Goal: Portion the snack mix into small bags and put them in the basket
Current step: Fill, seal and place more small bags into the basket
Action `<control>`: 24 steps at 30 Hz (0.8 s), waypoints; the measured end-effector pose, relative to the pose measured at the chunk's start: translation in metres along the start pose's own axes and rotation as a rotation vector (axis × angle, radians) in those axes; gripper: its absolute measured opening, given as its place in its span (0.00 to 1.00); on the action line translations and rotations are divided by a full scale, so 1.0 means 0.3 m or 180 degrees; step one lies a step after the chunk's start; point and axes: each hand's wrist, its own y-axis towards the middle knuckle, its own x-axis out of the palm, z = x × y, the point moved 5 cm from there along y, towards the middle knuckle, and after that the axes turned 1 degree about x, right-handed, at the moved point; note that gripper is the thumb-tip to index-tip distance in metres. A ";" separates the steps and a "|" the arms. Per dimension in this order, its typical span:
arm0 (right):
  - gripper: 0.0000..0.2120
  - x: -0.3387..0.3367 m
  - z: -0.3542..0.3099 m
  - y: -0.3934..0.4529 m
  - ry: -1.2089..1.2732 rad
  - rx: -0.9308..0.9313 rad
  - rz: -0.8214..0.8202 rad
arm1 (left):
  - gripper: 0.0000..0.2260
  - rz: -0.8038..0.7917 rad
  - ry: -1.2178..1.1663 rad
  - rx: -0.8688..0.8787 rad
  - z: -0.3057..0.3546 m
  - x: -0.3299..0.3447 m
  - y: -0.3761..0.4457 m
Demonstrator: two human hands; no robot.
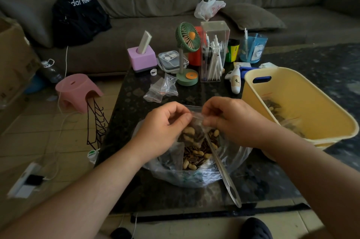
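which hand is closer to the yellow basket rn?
Right. The right hand pinches the small bag top just beside the yellow basket; the left hand pinches the bag's other side, farther away.

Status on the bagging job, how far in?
Done: filled bags already lie in the yellow basket. In hand: both hands, left and right, pinch a filled small bag at its top. Left: empty bags wait, and mix remains in the big bag.
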 end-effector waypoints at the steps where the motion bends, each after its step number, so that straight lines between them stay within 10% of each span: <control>1: 0.05 -0.003 0.004 -0.003 0.0056 0.0067 -0.0032 | 0.04 0.0028 -0.0025 -0.0031 -0.002 -0.004 0.001; 8: 0.06 -0.010 0.018 -0.010 0.0438 0.0322 0.0184 | 0.04 0.0056 -0.0195 -0.0120 -0.001 -0.005 0.000; 14: 0.04 -0.044 0.024 -0.017 0.1677 0.0556 0.0471 | 0.20 -0.0467 -0.2036 -0.1180 -0.019 0.078 -0.017; 24: 0.08 0.008 0.080 -0.022 0.3242 0.1369 0.0264 | 0.21 -0.0350 -0.2112 -0.1355 -0.031 0.098 -0.019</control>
